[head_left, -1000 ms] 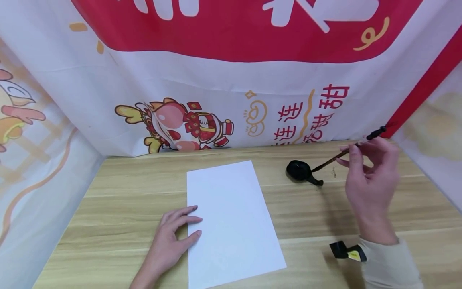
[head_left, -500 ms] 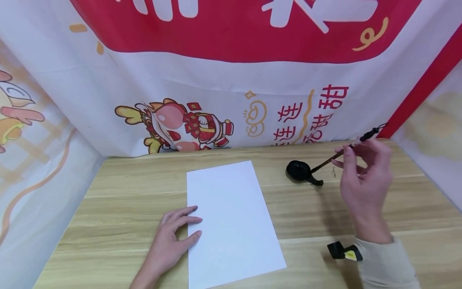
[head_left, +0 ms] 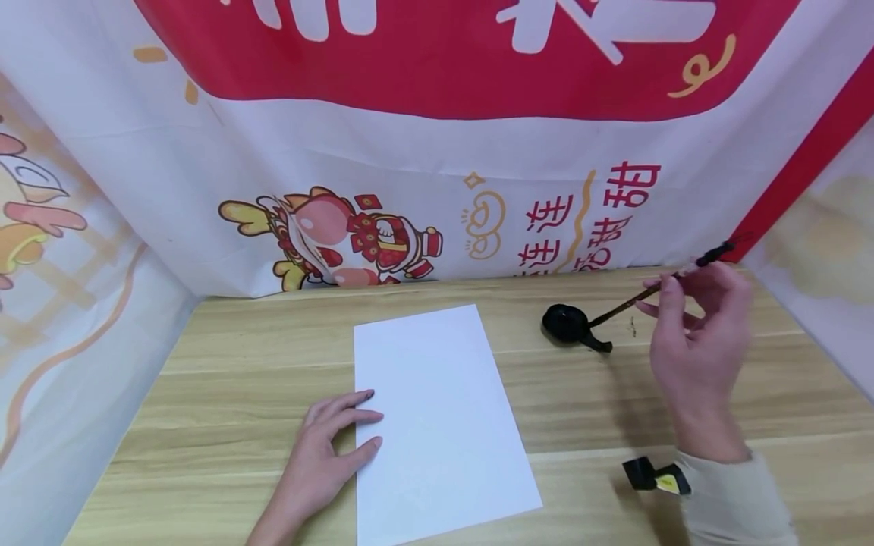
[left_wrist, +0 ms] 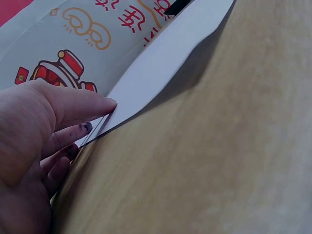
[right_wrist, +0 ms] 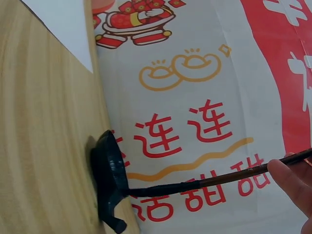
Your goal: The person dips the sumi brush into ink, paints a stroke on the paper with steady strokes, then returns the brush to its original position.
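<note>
A blank white sheet of paper (head_left: 444,425) lies on the wooden table. On its left edge rests my left hand (head_left: 321,451), fingers spread and fairly straight; dark smudges show on some fingertips in the left wrist view. My right hand (head_left: 703,341) pinches a writing brush (head_left: 638,299) with a brown shaft, held at a slant. The brush's dark tip touches the rim of a small black ink dish (head_left: 565,324) with a curved handle, right of the paper. In the right wrist view the blackened bristles (right_wrist: 161,190) meet the dish's edge.
Behind the table (head_left: 225,379) hangs a white and red printed cloth (head_left: 410,152), with similar cloth at both sides. A black device with a yellow label (head_left: 665,481) sits at the right sleeve. Small dark marks (head_left: 633,326) show beside the dish.
My right hand has shifted slightly left and then back right, the brush tip staying at the dish rim. The left hand and paper have not moved.
</note>
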`<state>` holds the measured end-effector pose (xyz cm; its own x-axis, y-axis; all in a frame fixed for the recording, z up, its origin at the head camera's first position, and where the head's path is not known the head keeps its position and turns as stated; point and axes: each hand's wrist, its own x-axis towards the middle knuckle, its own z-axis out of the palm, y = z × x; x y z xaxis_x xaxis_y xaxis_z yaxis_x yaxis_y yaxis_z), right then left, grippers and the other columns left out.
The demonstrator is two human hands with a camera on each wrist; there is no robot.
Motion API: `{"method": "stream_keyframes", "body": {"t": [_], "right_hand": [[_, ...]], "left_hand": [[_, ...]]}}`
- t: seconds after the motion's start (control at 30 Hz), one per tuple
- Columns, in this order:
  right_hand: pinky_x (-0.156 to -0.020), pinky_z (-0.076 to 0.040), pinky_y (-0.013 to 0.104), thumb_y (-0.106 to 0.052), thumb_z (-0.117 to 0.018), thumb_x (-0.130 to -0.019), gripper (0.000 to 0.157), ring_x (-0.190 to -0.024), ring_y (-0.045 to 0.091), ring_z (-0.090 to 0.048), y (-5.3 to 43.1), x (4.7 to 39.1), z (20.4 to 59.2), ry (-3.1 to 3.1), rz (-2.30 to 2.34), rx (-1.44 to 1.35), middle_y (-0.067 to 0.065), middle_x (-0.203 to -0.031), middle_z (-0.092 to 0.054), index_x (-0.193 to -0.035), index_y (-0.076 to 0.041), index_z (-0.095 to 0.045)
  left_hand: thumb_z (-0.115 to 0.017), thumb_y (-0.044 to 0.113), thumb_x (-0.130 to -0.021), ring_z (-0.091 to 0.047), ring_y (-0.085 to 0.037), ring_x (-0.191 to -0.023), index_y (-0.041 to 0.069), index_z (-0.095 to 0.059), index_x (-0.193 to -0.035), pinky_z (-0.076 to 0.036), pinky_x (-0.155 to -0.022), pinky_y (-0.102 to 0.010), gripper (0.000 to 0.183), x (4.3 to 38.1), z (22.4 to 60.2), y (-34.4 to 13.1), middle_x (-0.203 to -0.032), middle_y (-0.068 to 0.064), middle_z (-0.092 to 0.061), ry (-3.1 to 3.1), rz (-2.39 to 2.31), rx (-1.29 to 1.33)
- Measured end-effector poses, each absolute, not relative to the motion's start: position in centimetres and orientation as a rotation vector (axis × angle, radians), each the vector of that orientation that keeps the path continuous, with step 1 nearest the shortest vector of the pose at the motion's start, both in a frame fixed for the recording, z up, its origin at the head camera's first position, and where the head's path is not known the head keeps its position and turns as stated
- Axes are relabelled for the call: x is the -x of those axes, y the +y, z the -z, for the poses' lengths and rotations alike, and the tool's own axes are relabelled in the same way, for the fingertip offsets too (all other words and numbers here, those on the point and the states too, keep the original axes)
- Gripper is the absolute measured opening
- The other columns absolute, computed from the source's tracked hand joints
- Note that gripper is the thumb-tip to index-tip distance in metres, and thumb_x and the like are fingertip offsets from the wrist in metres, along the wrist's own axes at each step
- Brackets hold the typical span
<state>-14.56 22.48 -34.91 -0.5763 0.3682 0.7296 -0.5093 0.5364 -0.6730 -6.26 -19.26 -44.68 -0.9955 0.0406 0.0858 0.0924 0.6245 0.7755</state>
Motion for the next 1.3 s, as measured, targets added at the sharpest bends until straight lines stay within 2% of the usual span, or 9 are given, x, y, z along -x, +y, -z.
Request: {"method": "stream_keyframes", "body": {"t": [0.1,0.27,0.47,0.63,0.87,0.97,1.17,1.3], "right_hand": [[-0.076,-0.059,0.011,-0.008,-0.060,-0.107,0.037,-0.101,0.007,-0.072,22.5,14.3,34.4,-1.780,-1.260,-0.080,-0.014,-0.120,-0.064,-0.142,-0.005,-0.050],[-0.072,-0.062,0.018,-0.002,-0.062,-0.103,0.040,-0.097,0.016,-0.074,21.3,13.8,33.5,-1.671,-1.430,-0.142,0.003,-0.121,-0.066,-0.140,0.000,-0.047],[-0.069,-0.064,0.024,0.007,-0.064,-0.099,0.042,-0.095,0.021,-0.073,18.7,13.8,33.4,-1.544,-1.678,-0.256,0.011,-0.116,-0.062,-0.137,0.002,-0.046],[-0.069,-0.065,0.027,0.010,-0.064,-0.099,0.042,-0.095,0.022,-0.075,15.9,14.1,33.6,-1.529,-1.755,-0.352,0.014,-0.115,-0.061,-0.136,0.002,-0.047],[-0.070,-0.066,0.033,0.010,-0.063,-0.101,0.041,-0.095,0.020,-0.075,11.2,14.2,33.7,-1.574,-1.811,-0.447,0.009,-0.116,-0.063,-0.137,-0.002,-0.047],[-0.071,-0.067,0.035,0.010,-0.062,-0.102,0.039,-0.095,0.019,-0.074,9.4,14.2,33.7,-1.591,-1.850,-0.469,0.008,-0.114,-0.063,-0.136,-0.001,-0.047],[-0.070,-0.067,0.033,0.009,-0.061,-0.103,0.038,-0.095,0.021,-0.074,6.2,13.9,33.9,-1.658,-1.858,-0.476,0.004,-0.112,-0.062,-0.134,0.010,-0.040],[-0.071,-0.067,0.033,0.008,-0.060,-0.104,0.037,-0.097,0.025,-0.075,4.9,13.6,34.2,-1.717,-1.830,-0.496,0.008,-0.113,-0.061,-0.135,0.010,-0.039]], "left_hand": [[-0.087,0.017,-0.090,-0.046,-0.016,-0.141,0.032,-0.081,-0.113,-0.037,-0.115,-0.047,0.028,6.2,44.7,-19.3,-0.151,0.010,-0.066,-2.770,1.333,0.119],[-0.088,0.016,-0.089,-0.048,-0.018,-0.140,0.032,-0.081,-0.113,-0.038,-0.115,-0.049,0.029,6.2,44.9,-19.4,-0.150,0.010,-0.066,-2.761,1.322,0.129],[-0.088,0.015,-0.088,-0.049,-0.019,-0.139,0.032,-0.081,-0.113,-0.040,-0.115,-0.053,0.030,6.3,45.0,-19.4,-0.150,0.010,-0.067,-2.756,1.316,0.143],[-0.089,0.014,-0.087,-0.050,-0.022,-0.139,0.029,-0.081,-0.114,-0.040,-0.116,-0.058,0.032,6.3,44.9,-19.3,-0.150,0.008,-0.067,-2.749,1.320,0.137],[-0.090,0.013,-0.086,-0.048,-0.025,-0.144,0.028,-0.081,-0.113,-0.038,-0.119,-0.058,0.032,6.2,44.9,-19.4,-0.149,0.006,-0.065,-2.752,1.332,0.112],[-0.090,0.013,-0.086,-0.049,-0.025,-0.143,0.028,-0.081,-0.111,-0.038,-0.119,-0.057,0.031,6.2,44.8,-19.3,-0.147,0.006,-0.066,-2.752,1.333,0.100],[-0.091,0.012,-0.084,-0.052,-0.021,-0.137,0.030,-0.080,-0.104,-0.040,-0.115,-0.051,0.029,6.2,44.8,-19.3,-0.141,0.008,-0.068,-2.743,1.323,0.087],[-0.092,0.012,-0.083,-0.053,-0.020,-0.135,0.031,-0.080,-0.102,-0.040,-0.114,-0.048,0.029,6.2,44.8,-19.4,-0.138,0.008,-0.069,-2.732,1.312,0.099]]}}
